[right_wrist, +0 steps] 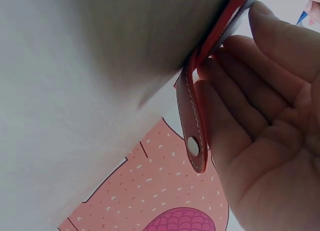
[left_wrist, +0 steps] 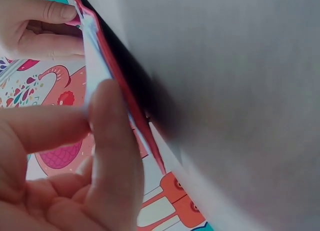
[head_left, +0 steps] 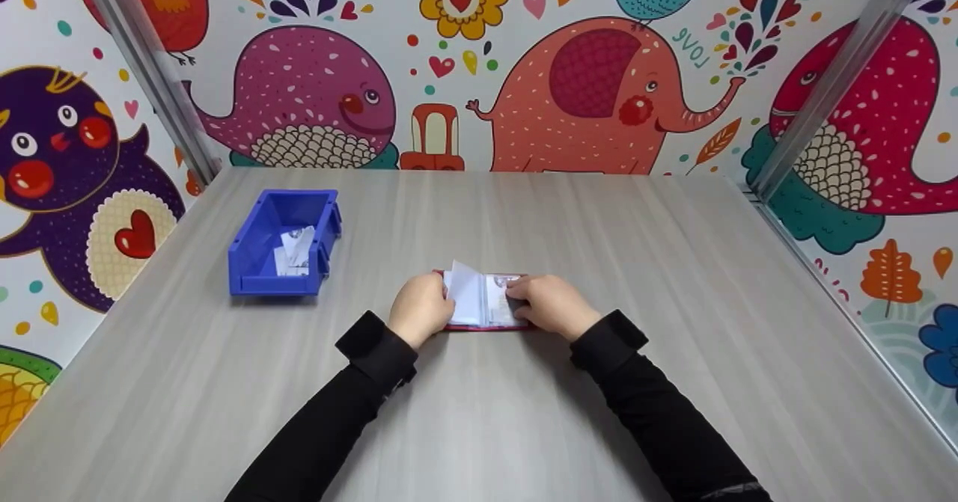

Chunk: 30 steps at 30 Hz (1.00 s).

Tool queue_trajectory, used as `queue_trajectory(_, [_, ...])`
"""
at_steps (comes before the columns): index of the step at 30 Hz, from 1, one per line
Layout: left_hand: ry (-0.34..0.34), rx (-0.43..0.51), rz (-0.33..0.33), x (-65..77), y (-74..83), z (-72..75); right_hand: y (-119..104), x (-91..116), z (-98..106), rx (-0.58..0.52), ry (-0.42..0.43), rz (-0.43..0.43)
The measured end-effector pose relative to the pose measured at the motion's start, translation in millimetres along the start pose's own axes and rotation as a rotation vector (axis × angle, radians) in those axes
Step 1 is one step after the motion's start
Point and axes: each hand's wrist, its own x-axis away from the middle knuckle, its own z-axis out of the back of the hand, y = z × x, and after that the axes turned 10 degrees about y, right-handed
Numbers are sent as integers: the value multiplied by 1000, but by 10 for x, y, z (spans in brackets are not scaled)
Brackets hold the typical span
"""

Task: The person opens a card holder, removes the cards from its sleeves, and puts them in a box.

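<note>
A red card holder (head_left: 490,328) lies spread on the table, with clear sleeves and a printed card (head_left: 500,307) on its right side. A pale sleeve page (head_left: 465,296) stands raised on its left side. My left hand (head_left: 421,309) pinches the left side between thumb and forefinger, as the left wrist view shows. On the other side, my right hand (head_left: 552,304) holds the right edge, thumb over the inside and fingers along the cover. In the right wrist view a strap (right_wrist: 192,128) with a metal snap hangs beside those fingers.
A blue bin (head_left: 273,285) stands at the left of the table, with several small printed papers (head_left: 296,251) inside. Patterned wall panels (head_left: 449,60) with metal posts border the table (head_left: 479,427) at the back and sides.
</note>
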Motion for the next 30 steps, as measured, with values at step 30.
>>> queue_trajectory(30, [-48,-111,-14,-12,32,-51,7,-4,-8,9,-6,-20])
